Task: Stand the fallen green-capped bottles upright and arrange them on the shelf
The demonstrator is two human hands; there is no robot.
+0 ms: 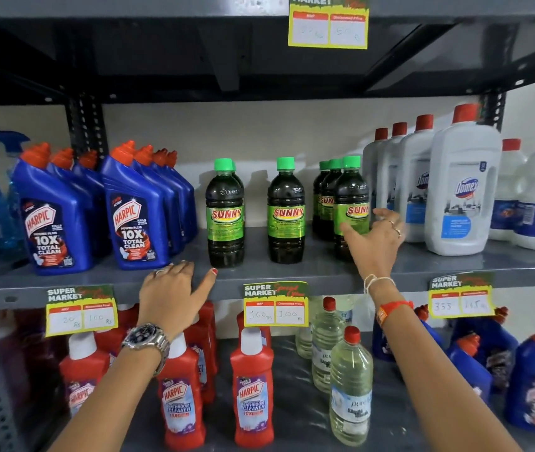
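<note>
Green-capped bottles all stand upright on the grey middle shelf, between blue Harpic bottles and white Domex bottles. Left to right: the left hand rests flat on the shelf's front edge, its grip released and empty; two bottles stand apart; the right hand, fingers spread and holding nothing, reaches beside the front bottle of a close row of three.
</note>
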